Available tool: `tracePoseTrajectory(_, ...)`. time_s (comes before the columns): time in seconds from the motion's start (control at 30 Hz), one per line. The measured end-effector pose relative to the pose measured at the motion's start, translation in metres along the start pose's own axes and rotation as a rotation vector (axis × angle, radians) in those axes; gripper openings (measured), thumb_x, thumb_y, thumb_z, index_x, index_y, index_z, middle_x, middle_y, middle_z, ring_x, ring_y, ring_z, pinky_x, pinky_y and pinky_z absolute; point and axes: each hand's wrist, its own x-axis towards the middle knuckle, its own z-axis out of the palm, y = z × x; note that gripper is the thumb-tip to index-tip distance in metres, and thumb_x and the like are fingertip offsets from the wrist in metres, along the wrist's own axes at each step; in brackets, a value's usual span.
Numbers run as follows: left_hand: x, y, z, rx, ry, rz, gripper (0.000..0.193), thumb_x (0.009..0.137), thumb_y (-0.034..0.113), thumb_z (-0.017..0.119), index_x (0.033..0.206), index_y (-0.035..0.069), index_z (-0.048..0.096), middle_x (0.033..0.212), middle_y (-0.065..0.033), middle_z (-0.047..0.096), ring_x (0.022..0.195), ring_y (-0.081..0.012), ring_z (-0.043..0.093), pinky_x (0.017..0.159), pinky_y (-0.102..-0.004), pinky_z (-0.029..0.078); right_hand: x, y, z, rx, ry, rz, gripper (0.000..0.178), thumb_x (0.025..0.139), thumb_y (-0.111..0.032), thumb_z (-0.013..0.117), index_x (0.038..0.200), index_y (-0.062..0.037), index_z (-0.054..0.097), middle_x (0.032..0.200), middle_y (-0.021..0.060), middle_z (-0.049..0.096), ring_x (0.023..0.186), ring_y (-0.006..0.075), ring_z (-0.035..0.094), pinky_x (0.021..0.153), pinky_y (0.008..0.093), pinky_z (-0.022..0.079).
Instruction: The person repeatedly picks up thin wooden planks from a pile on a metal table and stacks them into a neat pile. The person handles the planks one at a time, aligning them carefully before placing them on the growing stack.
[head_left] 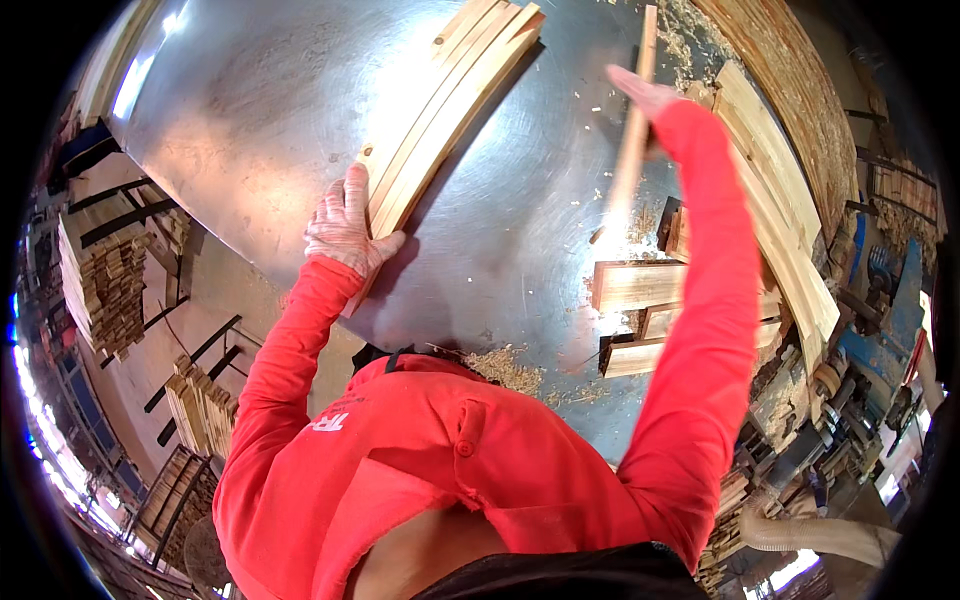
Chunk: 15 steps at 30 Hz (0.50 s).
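My left hand (345, 225), in a thin pale glove, lies with fingers spread against the near end of a row of long wooden strips (440, 110). Its thumb reaches across them, and the strips lie side by side on the metal tabletop (280, 120). Farther right, my right hand (648, 92) is at a single narrow wooden strip (630, 160), its fingers stretched across it. Both that hand and the strip's near part are smeared by motion. The right thumb is hidden, but the strip appears gripped.
Short wood blocks (640, 285) sit beside my right forearm. Long curved boards (780, 190) line the table's right side, with sawdust (505, 370) near my body. Machinery (870, 350) stands at the right; stacked lumber (105, 290) is on the floor at left.
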Motion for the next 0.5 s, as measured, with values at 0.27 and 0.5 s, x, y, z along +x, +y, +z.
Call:
tracePoseTrajectory(0.27,0.001,-0.014,0.004,-0.050,0.023,0.046,0.120,0.074,0.074,0.065,0.157,0.004,0.016,0.147,-0.0301,0.041,0.130,-0.0450,0.047,0.106,-0.0515,0.040,0.025,0.001,0.234,0.318,0.009,-0.214,0.098,0.077,-0.068,0.072,0.137,0.0050,0.048,0.126,0.0213,0.063,0.110,0.0330,0.064,0.093,0.0423,0.052)
tracePoseTrajectory(0.5,-0.008,0.008,-0.024,0.008,0.176,0.052,0.122,0.070,0.079,0.064,0.152,-0.002,0.026,0.145,-0.0354,0.040,0.132,-0.0478,0.044,0.109,-0.0579,0.035,0.003,0.056,0.186,0.411,0.173,-0.268,0.066,0.079,-0.054,0.077,0.100,0.0081,0.067,0.094,0.0208,0.071,0.087,0.0321,0.066,0.081,0.0402,0.053)
